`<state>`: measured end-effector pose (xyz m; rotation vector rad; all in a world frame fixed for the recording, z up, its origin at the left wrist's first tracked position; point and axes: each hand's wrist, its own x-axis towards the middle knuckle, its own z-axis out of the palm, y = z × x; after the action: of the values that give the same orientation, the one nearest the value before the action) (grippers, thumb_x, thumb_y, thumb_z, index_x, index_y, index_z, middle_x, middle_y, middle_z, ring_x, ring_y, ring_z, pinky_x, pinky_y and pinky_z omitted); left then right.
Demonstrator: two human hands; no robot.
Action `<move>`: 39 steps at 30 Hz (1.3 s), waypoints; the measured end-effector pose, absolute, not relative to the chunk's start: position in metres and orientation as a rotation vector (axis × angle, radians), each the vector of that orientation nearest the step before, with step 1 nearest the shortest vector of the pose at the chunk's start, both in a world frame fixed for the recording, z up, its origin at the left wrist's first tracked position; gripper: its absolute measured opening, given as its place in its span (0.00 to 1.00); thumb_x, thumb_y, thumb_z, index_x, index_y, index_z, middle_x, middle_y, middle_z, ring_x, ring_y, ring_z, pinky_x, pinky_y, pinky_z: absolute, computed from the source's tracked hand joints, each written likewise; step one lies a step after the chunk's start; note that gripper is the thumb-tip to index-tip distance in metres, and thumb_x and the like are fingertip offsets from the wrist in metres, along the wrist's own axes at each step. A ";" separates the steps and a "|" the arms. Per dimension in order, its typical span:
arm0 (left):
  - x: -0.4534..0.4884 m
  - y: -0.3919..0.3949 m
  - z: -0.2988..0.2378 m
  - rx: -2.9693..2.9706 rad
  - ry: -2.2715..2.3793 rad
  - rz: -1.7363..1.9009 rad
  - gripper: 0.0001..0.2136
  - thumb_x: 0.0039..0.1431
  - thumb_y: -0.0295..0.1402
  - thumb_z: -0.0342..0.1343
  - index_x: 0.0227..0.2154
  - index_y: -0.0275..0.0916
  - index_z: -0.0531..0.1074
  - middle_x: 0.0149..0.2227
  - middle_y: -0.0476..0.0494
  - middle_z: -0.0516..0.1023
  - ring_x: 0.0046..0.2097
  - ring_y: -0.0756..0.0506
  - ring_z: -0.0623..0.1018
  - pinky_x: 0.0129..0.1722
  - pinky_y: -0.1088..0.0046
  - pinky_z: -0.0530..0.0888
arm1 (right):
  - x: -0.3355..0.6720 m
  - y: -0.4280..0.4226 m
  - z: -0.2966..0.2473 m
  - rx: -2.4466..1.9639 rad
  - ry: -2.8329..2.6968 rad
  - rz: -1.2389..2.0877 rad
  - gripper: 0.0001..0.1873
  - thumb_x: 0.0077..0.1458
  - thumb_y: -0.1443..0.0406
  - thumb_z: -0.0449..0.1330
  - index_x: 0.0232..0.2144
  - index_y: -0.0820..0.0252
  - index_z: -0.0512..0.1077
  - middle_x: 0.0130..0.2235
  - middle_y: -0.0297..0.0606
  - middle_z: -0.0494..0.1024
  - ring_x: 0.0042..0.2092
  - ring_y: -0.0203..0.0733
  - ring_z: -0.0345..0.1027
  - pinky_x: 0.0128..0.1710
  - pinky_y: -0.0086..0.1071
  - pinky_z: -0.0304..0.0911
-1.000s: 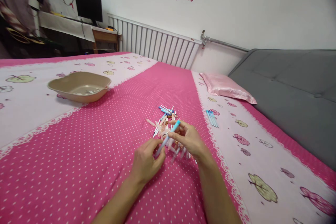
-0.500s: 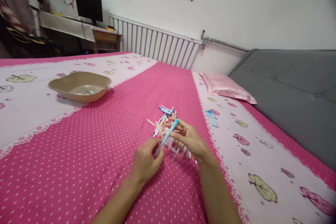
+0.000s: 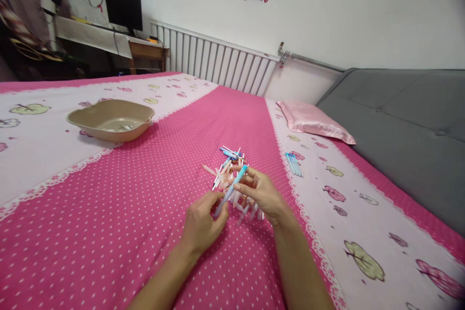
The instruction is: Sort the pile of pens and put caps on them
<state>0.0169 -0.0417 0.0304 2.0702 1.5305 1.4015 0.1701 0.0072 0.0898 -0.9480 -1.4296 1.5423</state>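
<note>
Between my two hands is a pen (image 3: 231, 191), pale at its lower end and bright blue at the upper end, held at a slant. My left hand (image 3: 205, 220) pinches the lower end between thumb and fingers. Higher up on the barrel, the thumb and fingers of my right hand (image 3: 263, 196) grip the same pen. Beneath and beyond the hands lies a loose pile of pens and pen parts (image 3: 220, 174) in white, pink and blue, partly hidden by my right hand. To the right, several blue-capped pens (image 3: 293, 164) lie side by side in a row.
A beige plastic basin (image 3: 109, 133) with a few small pieces inside rests on the left of the pink dotted bedspread (image 3: 145, 203). A pink pillow (image 3: 312, 121) lies against the grey headboard (image 3: 399, 131). A white radiator (image 3: 218, 58) stands along the wall.
</note>
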 end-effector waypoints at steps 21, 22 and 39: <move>0.017 -0.043 0.030 1.995 1.492 1.423 0.08 0.55 0.30 0.49 0.34 0.36 0.72 0.26 0.48 0.74 0.25 0.51 0.70 0.27 0.76 0.66 | 0.172 0.008 0.085 -0.769 -1.514 1.615 0.30 0.48 0.63 0.64 0.53 0.56 0.61 0.47 0.42 0.75 0.49 0.43 0.68 0.54 0.44 0.56; 0.017 -0.043 0.030 1.993 1.493 1.426 0.08 0.55 0.30 0.49 0.34 0.36 0.72 0.26 0.48 0.74 0.25 0.51 0.70 0.27 0.76 0.66 | 0.172 0.008 0.085 -0.763 -1.517 1.617 0.29 0.48 0.63 0.63 0.53 0.56 0.62 0.46 0.42 0.76 0.48 0.43 0.68 0.54 0.44 0.56; 0.017 -0.043 0.030 2.035 1.494 1.395 0.07 0.55 0.30 0.49 0.33 0.36 0.72 0.25 0.48 0.73 0.25 0.51 0.69 0.27 0.76 0.65 | 0.163 0.007 0.086 -1.034 -1.486 1.398 0.26 0.38 0.61 0.69 0.43 0.60 0.71 0.30 0.35 0.76 0.34 0.40 0.70 0.35 0.34 0.64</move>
<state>0.0167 -0.0429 0.0299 2.0351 1.4941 1.3949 0.1633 0.0070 0.0863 -1.0336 -1.4857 1.3979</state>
